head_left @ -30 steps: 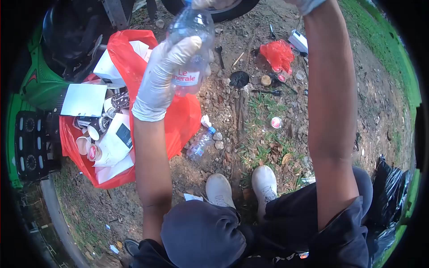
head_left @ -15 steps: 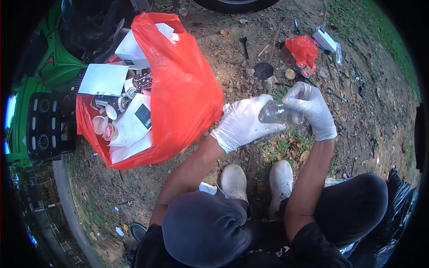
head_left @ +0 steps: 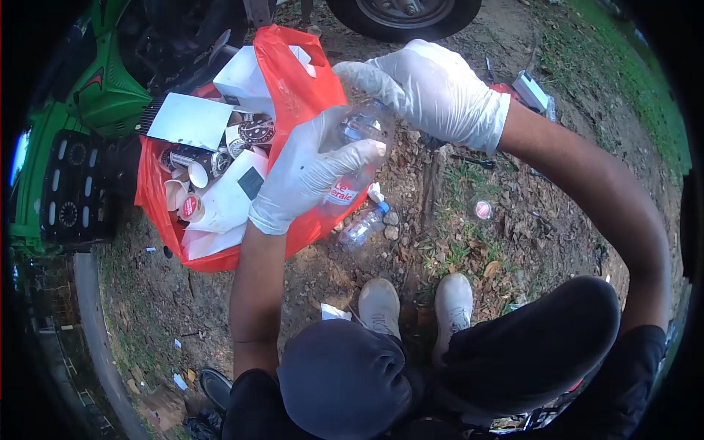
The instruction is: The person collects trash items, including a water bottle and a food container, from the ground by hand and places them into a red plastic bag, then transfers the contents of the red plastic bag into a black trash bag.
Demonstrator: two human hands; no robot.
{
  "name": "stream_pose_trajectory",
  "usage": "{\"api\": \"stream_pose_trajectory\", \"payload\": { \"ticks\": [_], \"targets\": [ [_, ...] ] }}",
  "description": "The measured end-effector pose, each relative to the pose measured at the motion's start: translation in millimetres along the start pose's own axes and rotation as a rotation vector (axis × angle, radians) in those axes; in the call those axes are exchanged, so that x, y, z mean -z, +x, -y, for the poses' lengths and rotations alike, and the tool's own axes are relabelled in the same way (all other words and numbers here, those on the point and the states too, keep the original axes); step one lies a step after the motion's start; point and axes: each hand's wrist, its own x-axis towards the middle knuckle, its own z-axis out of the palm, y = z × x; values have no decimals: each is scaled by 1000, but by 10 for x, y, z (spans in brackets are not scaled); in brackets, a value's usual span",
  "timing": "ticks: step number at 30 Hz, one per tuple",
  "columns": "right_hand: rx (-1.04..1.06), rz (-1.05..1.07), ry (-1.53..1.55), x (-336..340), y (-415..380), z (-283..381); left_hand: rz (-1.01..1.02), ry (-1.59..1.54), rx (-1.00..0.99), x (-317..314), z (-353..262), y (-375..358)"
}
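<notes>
My left hand (head_left: 297,172), in a white glove, is wrapped round a clear plastic bottle (head_left: 341,194) with a red and white label. The bottle is tilted in front of the right side of a large red plastic bag (head_left: 299,84). My right hand (head_left: 440,92), also gloved, has its fingers curled round the bottle's upper end, which they partly hide. Paper cups (head_left: 198,174), a white sheet (head_left: 189,120) and white boxes (head_left: 244,79) fill the open bag. Another clear bottle with a blue cap (head_left: 361,227) lies on the dirt below the hands.
A green vehicle (head_left: 110,81) stands at the left and a wheel (head_left: 403,15) at the top. On the ground are a small round cup (head_left: 483,210) and a white box (head_left: 530,91). My shoes (head_left: 380,304) are below.
Both hands have moved left, up to the big red bag, with the left now round a bottle. The blue-capped bottle on the ground has come into sight, and the small red bag is mostly hidden.
</notes>
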Motion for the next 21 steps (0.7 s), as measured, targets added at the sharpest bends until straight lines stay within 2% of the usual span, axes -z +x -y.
{"api": "stream_pose_trajectory", "payload": {
  "ticks": [1, 2, 3, 5, 6, 7, 8, 9, 11, 13, 15, 17, 18, 19, 20, 21],
  "targets": [
    [-14, -9, -6, -26, -58, 6, -79, 194, -92, -118, -65, 5],
    [-191, -27, 72, -90, -105, -6, -141, 435, -85, -236, -176, -13],
    [-359, -46, 143, -126, -119, -42, -141, 431, -103, -257, -144, 21],
    [-442, 71, 192, -229, -108, -126, -305, 1059, -335, -298, 119, 48],
    [-414, 29, 202, -424, -121, -217, -309, 1181, -377, -280, 187, 68],
    [-388, -21, 220, -610, -125, -324, -310, 1191, -373, -255, 220, 44],
    [-391, 1, 383, -674, -135, -307, -275, 1397, -338, -267, 159, 7],
    [-493, 112, 590, -737, -110, -298, -229, 1602, -296, -264, 133, -23],
    [-723, 412, 844, -633, -142, -220, -200, 1670, -281, -176, 151, -108],
    [-721, 512, 997, -461, -177, -138, -273, 1570, -459, -20, 125, -226],
    [-577, 397, 782, -87, -267, -1, -404, 1464, -363, 227, -89, -327],
    [-337, 68, 581, -180, -438, -405, -622, 1381, -228, 635, -277, -452],
    [-251, -73, 482, -199, -559, -638, -718, 1405, -35, 871, -354, -519],
    [-205, -155, 439, -233, -719, -876, -724, 1467, 107, 1435, -390, -598],
    [-296, -142, 493, -307, -897, -1126, -757, 1526, 216, 1569, -381, -583],
    [-366, -149, 553, -410, -1050, -1265, -762, 1536, 225, 1870, -277, -613]
  ]
}}
